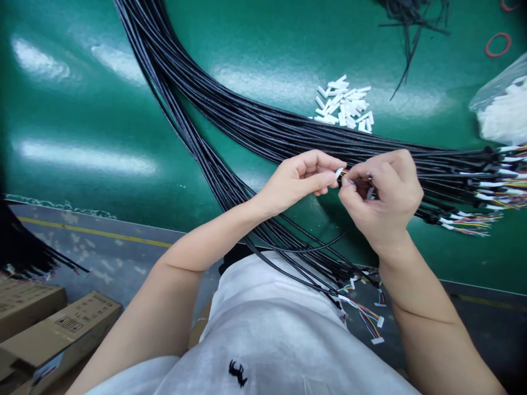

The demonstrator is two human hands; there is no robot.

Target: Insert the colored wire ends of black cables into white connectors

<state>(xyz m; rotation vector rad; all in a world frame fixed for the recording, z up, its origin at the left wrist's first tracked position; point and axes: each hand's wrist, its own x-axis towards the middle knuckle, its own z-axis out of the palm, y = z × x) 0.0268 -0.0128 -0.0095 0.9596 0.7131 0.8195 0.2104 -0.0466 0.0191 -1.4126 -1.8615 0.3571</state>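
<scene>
Left hand (298, 178) pinches white connector (338, 173); right hand (382, 197) grips wire end (345, 176) against it, above green worktop (82, 109) centre; black cable bundle (247, 126) beneath; loose connectors (343, 103) near far edge; carton labels (69, 323) unreadable

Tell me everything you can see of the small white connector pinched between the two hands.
The white connector is a tiny, pale, plastic-looking housing, mostly hidden. Only one end shows, between the left hand fingertips and the right hand thumb and forefinger. It sits roughly level, above the green table and in front of the black cable bundle. Thin coloured wires seem to meet it on the right-hand side; finer detail is too small to tell.
</scene>
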